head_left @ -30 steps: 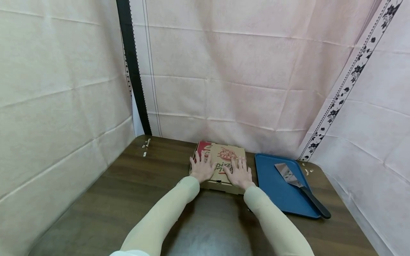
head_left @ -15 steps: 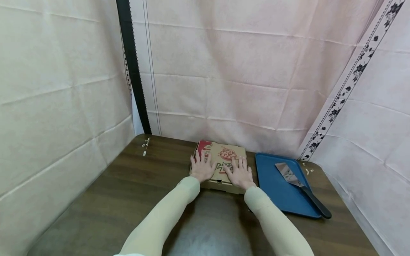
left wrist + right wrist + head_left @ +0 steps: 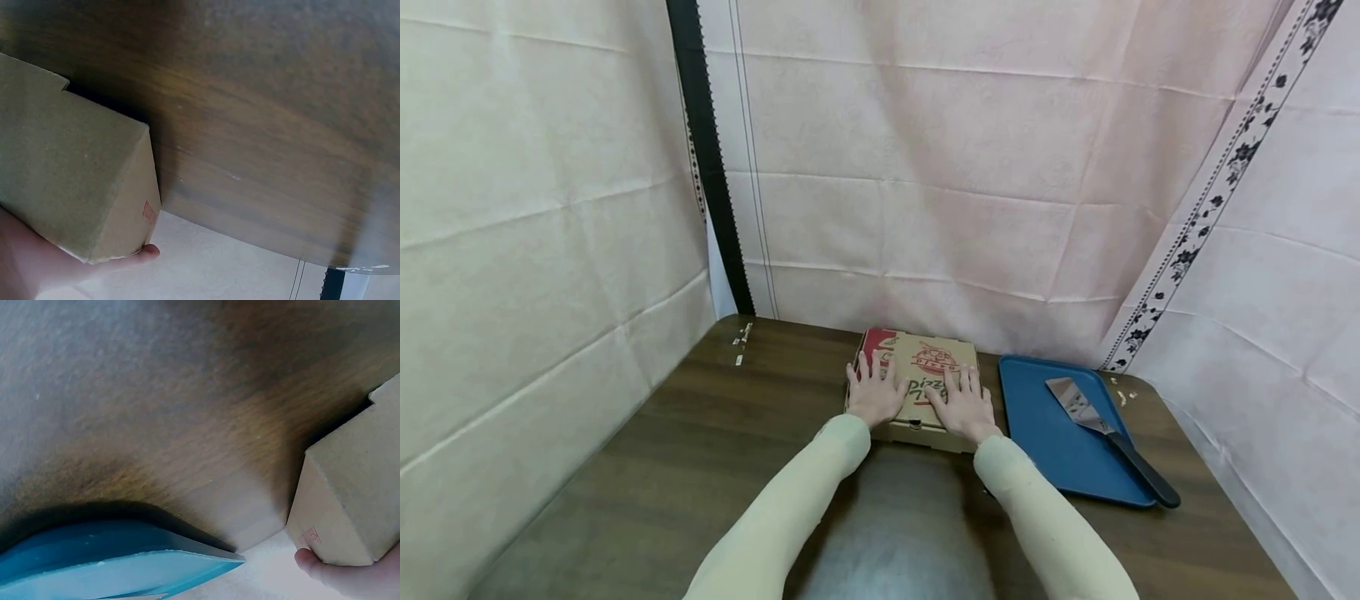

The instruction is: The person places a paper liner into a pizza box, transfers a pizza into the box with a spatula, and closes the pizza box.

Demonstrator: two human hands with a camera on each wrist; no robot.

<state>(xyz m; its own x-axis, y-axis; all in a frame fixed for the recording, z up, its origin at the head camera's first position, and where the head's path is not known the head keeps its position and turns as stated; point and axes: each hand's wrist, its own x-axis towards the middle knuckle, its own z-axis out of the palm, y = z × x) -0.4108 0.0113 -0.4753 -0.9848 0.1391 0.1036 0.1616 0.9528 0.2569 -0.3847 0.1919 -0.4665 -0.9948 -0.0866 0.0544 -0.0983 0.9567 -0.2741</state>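
A closed cardboard pizza box (image 3: 925, 421) with red and dark print lies flat near the table's back edge. My left hand (image 3: 876, 396) rests on the left part of its lid, fingers straight and spread. On the lid's right part lies my right hand (image 3: 966, 408), its fingers spread too. In the left wrist view, a fingertip of the left hand (image 3: 37, 262) shows past the corner of the pizza box (image 3: 69, 162). The right wrist view has the right hand (image 3: 350, 575) along the edge of the pizza box (image 3: 356, 487).
Right of the box lies a blue tray (image 3: 1052, 454). A spatula (image 3: 1105, 429) with a metal blade and black handle lies across it, its handle end past the tray's rim. Cloth (image 3: 925, 208) hangs behind and beside the wooden table (image 3: 700, 467).
Both hands stay on the lid with no clear movement. The head view has shifted very slightly.
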